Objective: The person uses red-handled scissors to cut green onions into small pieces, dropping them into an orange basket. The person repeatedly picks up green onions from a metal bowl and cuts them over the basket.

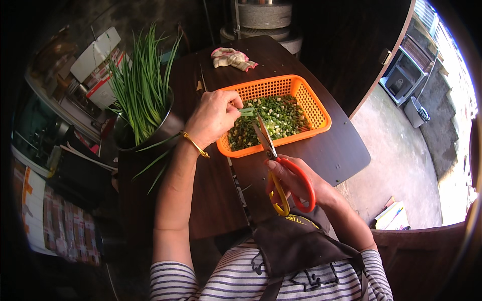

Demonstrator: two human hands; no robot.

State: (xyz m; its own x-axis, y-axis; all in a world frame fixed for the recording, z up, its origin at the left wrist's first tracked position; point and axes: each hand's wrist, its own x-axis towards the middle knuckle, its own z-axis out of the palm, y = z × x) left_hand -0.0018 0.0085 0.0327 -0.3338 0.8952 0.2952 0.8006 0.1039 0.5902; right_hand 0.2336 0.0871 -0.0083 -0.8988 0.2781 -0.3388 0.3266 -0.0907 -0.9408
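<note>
My left hand (216, 117) grips a small bunch of green onions (246, 111) above the left part of an orange plastic basket (320, 126). Their cut ends point right, and long leaves trail out behind my wrist. In my right hand (292, 180) is a pair of scissors (268, 145) with one red and one yellow handle. The blades are slightly parted and point up at the cut ends, over the basket's near rim. Chopped green onion (271, 116), green with pale pieces, covers the basket floor. Left of my hand, a metal pot (165, 128) holds tall whole green onions (141, 86).
The dark wooden table (211, 195) has a seam running through it. A crumpled pair of work gloves (233, 59) lies at its far end. Stone millstones (265, 17) stand behind. Cardboard boxes (71, 225) are at left. A bucket (415, 113) sits on the floor at right.
</note>
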